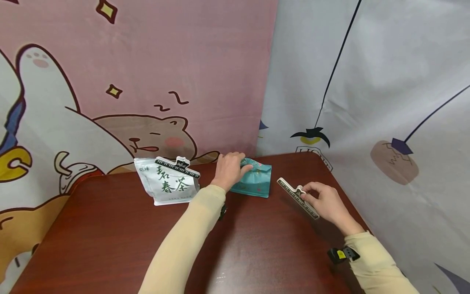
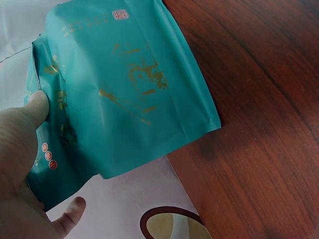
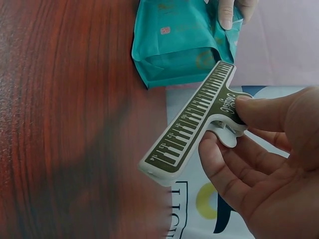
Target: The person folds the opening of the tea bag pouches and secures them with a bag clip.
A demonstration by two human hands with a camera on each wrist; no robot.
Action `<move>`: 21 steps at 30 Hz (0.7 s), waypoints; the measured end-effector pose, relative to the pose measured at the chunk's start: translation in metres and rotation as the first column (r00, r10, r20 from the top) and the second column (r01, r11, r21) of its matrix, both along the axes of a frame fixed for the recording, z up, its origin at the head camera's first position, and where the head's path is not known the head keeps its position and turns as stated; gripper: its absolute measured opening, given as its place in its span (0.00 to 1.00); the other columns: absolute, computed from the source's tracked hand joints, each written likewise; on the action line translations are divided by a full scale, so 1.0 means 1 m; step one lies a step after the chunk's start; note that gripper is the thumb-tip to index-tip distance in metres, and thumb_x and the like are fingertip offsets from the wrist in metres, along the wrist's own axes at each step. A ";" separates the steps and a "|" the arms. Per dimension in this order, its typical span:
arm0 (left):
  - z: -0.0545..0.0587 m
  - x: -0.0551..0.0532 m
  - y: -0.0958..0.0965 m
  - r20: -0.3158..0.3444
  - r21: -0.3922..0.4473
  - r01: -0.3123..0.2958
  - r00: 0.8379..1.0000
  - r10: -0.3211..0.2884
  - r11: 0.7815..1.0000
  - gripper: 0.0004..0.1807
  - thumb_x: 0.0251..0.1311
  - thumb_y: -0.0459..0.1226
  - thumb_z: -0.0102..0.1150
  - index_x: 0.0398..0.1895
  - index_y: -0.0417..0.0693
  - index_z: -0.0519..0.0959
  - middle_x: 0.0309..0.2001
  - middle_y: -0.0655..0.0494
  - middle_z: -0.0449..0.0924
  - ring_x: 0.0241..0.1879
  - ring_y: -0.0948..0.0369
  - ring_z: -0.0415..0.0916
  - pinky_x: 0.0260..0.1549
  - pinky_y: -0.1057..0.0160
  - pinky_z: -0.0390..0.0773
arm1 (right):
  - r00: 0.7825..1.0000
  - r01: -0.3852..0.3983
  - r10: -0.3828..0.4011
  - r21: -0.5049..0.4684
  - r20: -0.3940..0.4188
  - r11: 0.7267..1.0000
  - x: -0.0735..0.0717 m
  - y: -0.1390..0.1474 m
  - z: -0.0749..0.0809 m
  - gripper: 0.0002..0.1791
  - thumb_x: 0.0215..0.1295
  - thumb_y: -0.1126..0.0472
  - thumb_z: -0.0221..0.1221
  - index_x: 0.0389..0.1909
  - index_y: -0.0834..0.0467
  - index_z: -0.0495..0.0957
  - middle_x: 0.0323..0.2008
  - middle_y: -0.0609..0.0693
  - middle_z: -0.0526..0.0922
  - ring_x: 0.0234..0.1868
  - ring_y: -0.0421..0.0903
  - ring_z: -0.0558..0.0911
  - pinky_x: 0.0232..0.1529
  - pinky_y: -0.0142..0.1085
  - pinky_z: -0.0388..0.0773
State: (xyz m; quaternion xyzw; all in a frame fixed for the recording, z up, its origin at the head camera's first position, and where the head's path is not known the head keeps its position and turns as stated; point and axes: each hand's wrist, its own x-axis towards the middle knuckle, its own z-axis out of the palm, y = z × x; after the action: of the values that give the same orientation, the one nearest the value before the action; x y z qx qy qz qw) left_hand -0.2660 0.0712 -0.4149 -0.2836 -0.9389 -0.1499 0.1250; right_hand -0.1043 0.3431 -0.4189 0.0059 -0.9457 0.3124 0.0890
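Note:
A teal pouch (image 1: 257, 179) stands on the table near its far edge, gold print on its face in the left wrist view. My left hand (image 1: 230, 168) grips its folded-over top, the thumb (image 2: 38, 107) pressed on the flap. To the right, my right hand (image 1: 324, 202) pinches the handle of a long clip (image 1: 296, 197) between thumb and fingers, above the table. A piano-key pattern with numbers runs along the clip (image 3: 192, 119) in the right wrist view. Left of the pouch stands a white pouch (image 1: 167, 188) with green characters, a similar clip (image 1: 177, 166) across its top.
The dark red wooden table (image 1: 110, 237) ends just behind the pouches. A printed cloth (image 1: 220, 73) with cartoon animals hangs along the back, and a pale grey one (image 1: 404, 81) runs along the right side. A black band (image 1: 343, 254) sits on the right wrist.

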 end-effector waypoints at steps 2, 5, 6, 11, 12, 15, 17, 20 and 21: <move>0.000 0.000 0.000 -0.002 -0.002 0.000 1.000 0.000 1.000 0.21 0.65 0.57 0.65 0.46 0.50 0.85 0.39 0.54 0.86 0.41 0.53 0.82 0.44 0.49 0.75 | 1.000 0.001 -0.001 0.002 -0.006 1.000 -0.001 -0.001 0.001 0.05 0.67 0.67 0.67 0.42 0.59 0.85 0.46 0.60 0.86 0.35 0.49 0.77 0.38 0.45 0.74; 0.000 0.000 0.000 -0.006 -0.002 -0.001 1.000 0.001 1.000 0.22 0.65 0.57 0.65 0.47 0.50 0.85 0.40 0.54 0.86 0.42 0.53 0.83 0.45 0.49 0.75 | 1.000 0.002 -0.002 0.006 -0.022 1.000 -0.003 -0.001 0.002 0.05 0.67 0.67 0.67 0.41 0.59 0.85 0.46 0.60 0.87 0.37 0.50 0.79 0.39 0.46 0.75; 0.000 -0.001 0.000 -0.009 -0.001 0.000 1.000 0.000 1.000 0.22 0.65 0.57 0.65 0.47 0.50 0.85 0.41 0.54 0.86 0.42 0.53 0.83 0.45 0.49 0.75 | 1.000 0.003 -0.003 0.005 -0.026 1.000 -0.004 -0.001 0.002 0.05 0.67 0.67 0.67 0.41 0.59 0.84 0.46 0.60 0.87 0.36 0.50 0.78 0.39 0.46 0.75; -0.001 -0.001 0.000 -0.021 0.006 0.008 1.000 -0.008 1.000 0.21 0.65 0.57 0.65 0.46 0.49 0.85 0.39 0.53 0.86 0.40 0.53 0.82 0.45 0.48 0.76 | 0.999 0.015 -0.016 -0.015 -0.027 1.000 -0.006 -0.001 0.002 0.05 0.67 0.67 0.66 0.42 0.60 0.84 0.45 0.60 0.86 0.30 0.47 0.74 0.36 0.43 0.73; -0.002 -0.001 0.001 -0.025 0.006 0.010 1.000 -0.010 1.000 0.21 0.66 0.56 0.65 0.45 0.49 0.85 0.38 0.53 0.85 0.40 0.53 0.82 0.45 0.48 0.76 | 1.000 0.018 -0.019 -0.022 -0.024 1.000 -0.007 -0.001 0.002 0.05 0.67 0.67 0.66 0.42 0.60 0.84 0.45 0.60 0.86 0.29 0.46 0.74 0.35 0.43 0.73; -0.002 0.000 0.000 -0.030 0.010 0.012 0.999 -0.012 1.000 0.21 0.66 0.56 0.65 0.44 0.49 0.85 0.37 0.54 0.85 0.39 0.53 0.82 0.45 0.48 0.76 | 1.000 0.022 -0.023 -0.032 -0.020 0.999 -0.007 -0.002 0.002 0.05 0.68 0.67 0.66 0.43 0.60 0.84 0.45 0.60 0.86 0.29 0.46 0.74 0.35 0.42 0.72; -0.002 0.000 0.000 -0.036 0.009 0.011 0.999 -0.011 1.000 0.20 0.66 0.56 0.65 0.43 0.49 0.85 0.36 0.53 0.84 0.39 0.53 0.82 0.45 0.48 0.76 | 1.000 0.021 -0.022 -0.038 -0.022 0.999 -0.008 -0.003 0.003 0.05 0.68 0.67 0.65 0.43 0.61 0.84 0.45 0.60 0.86 0.28 0.46 0.73 0.35 0.43 0.72; -0.002 0.001 -0.001 -0.042 0.007 0.012 0.999 -0.012 1.000 0.20 0.66 0.56 0.65 0.43 0.49 0.85 0.36 0.53 0.84 0.39 0.53 0.82 0.44 0.49 0.75 | 0.999 0.024 -0.026 -0.039 -0.034 0.999 -0.008 -0.004 0.004 0.06 0.68 0.66 0.65 0.44 0.61 0.84 0.45 0.61 0.86 0.30 0.47 0.74 0.36 0.43 0.72; -0.002 0.001 -0.001 -0.046 0.005 0.013 0.999 -0.013 1.000 0.20 0.66 0.57 0.65 0.43 0.50 0.85 0.36 0.54 0.84 0.39 0.53 0.82 0.44 0.49 0.75 | 0.999 0.027 -0.028 -0.040 -0.038 0.999 -0.009 -0.005 0.004 0.06 0.68 0.66 0.65 0.44 0.61 0.84 0.45 0.61 0.86 0.30 0.47 0.75 0.36 0.43 0.73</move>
State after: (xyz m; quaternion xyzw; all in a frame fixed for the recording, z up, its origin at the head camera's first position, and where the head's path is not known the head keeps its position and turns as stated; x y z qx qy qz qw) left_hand -0.2650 0.0705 -0.4164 -0.2928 -0.9334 -0.1467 0.1465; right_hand -0.1130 0.3383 -0.4145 -0.0029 -0.9376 0.3295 0.1115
